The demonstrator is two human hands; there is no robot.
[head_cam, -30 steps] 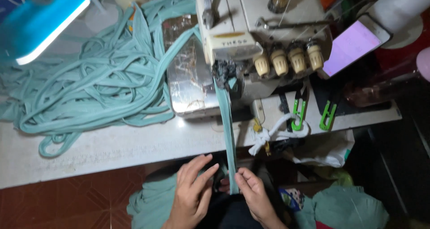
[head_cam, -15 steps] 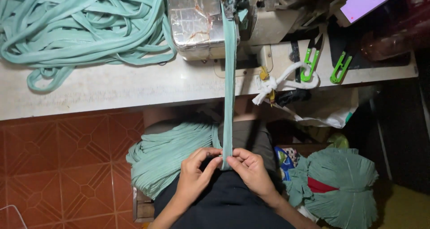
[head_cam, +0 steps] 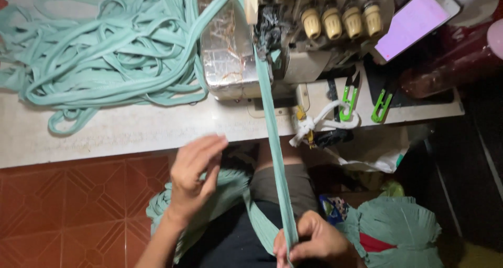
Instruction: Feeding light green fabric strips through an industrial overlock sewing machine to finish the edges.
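Note:
A long teal fabric strip (head_cam: 272,142) runs taut from the sewing machine (head_cam: 293,37) down to my lap. My right hand (head_cam: 312,242) pinches its lower end at the bottom of the view. My left hand (head_cam: 194,173) hovers above my lap with its fingers apart, holding nothing, near the table's front edge (head_cam: 131,137). A heap of teal fabric (head_cam: 220,200) lies on my lap under that hand.
A large tangle of teal strips (head_cam: 105,53) covers the table's left half. Two green thread snips (head_cam: 348,97) lie by the machine, and a lit phone (head_cam: 416,19) leans at the right. A teal cloth bundle (head_cam: 398,231) sits on the floor at lower right.
My left hand has let go of the strip and lifted up and left toward the table edge. My right hand stays on the strip, lower in view.

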